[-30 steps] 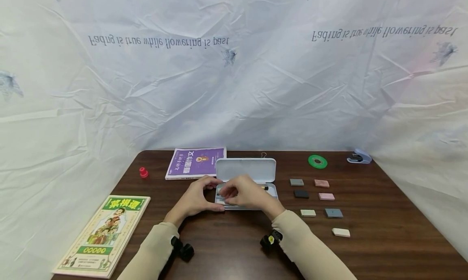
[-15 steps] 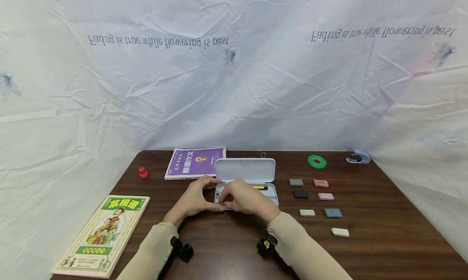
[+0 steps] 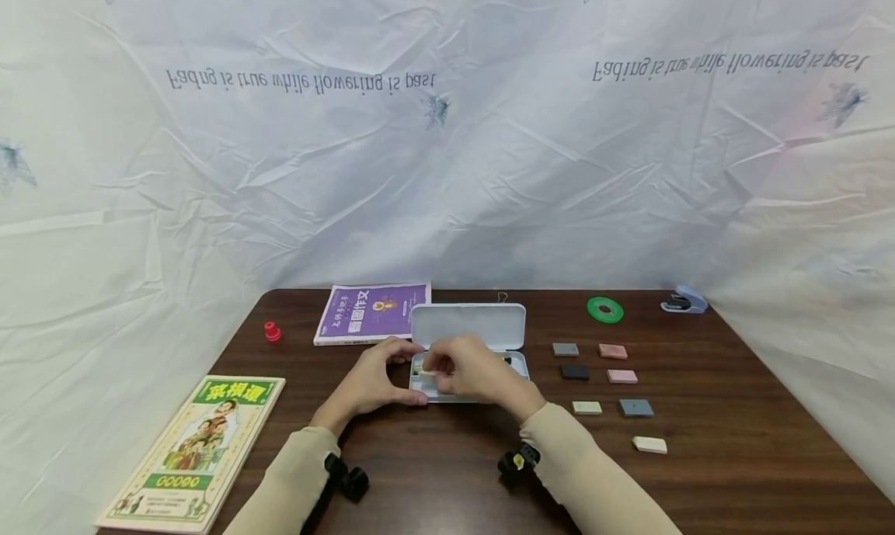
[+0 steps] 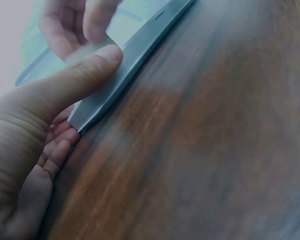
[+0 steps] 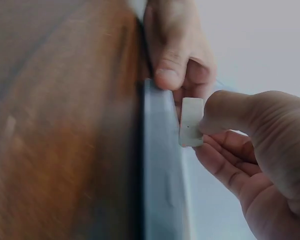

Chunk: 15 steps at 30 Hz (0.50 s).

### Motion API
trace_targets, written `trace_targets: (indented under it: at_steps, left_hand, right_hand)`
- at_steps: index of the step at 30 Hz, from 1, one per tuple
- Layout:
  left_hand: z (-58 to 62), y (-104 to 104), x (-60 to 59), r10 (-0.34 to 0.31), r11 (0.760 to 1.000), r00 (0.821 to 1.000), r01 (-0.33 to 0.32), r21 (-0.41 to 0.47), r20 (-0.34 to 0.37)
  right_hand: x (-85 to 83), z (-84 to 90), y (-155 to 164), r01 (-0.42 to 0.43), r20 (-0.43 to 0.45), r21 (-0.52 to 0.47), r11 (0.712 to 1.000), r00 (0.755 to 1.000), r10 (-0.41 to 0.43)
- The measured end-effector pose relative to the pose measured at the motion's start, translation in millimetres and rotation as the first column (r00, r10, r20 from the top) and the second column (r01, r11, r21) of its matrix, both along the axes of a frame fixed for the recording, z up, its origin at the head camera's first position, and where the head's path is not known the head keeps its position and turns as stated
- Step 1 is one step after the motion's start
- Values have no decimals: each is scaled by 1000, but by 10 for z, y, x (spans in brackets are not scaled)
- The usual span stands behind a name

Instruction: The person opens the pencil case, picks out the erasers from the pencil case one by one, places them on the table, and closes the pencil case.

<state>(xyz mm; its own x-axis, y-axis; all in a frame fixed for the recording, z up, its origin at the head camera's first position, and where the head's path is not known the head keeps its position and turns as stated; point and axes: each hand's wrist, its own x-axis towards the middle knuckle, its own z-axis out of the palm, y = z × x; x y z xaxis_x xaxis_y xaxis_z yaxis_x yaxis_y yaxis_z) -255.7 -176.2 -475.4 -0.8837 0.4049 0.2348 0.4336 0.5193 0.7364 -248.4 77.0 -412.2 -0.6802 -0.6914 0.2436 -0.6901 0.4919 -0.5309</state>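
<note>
A pale blue pencil case (image 3: pixel 468 327) lies with its lid raised at the middle of the table. My left hand (image 3: pixel 372 378) holds its left end, thumb on the front edge and fingers round the far side. Above the tray, my right hand (image 3: pixel 474 368) pinches a small white eraser (image 5: pixel 191 120) between thumb and fingers, close to the left thumb in the right wrist view. Behind the right hand, the dark end of a pen (image 3: pixel 508 359) shows inside the case; the rest of it is hidden.
Several block erasers, among them a black one (image 3: pixel 574 372) and a white one (image 3: pixel 649 445), lie to the right. Farther back are a green tape roll (image 3: pixel 604 310) and a stapler (image 3: pixel 684 300). Leftward lie a purple book (image 3: pixel 374 314), a red stamp-like piece (image 3: pixel 272 331) and a yellow-green book (image 3: pixel 192 449).
My right hand dips lower into the case's left part half a second ago, then comes back up with the eraser showing in its fingers. The left hand stays in place on the case.
</note>
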Motion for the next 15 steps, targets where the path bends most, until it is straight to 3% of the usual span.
trace_targets:
  at_steps: [7,15]
  left_hand:
    - [-12,5,-7,-2,1000,1000,2,5,-6]
    - [12,8,19,5,1000,1000,-5,-11,-7]
  right_hand:
    - [21,223,324,32,-25,-84,996,999,-34]
    - [153,471,912,101,-187,-149,984,974,-129]
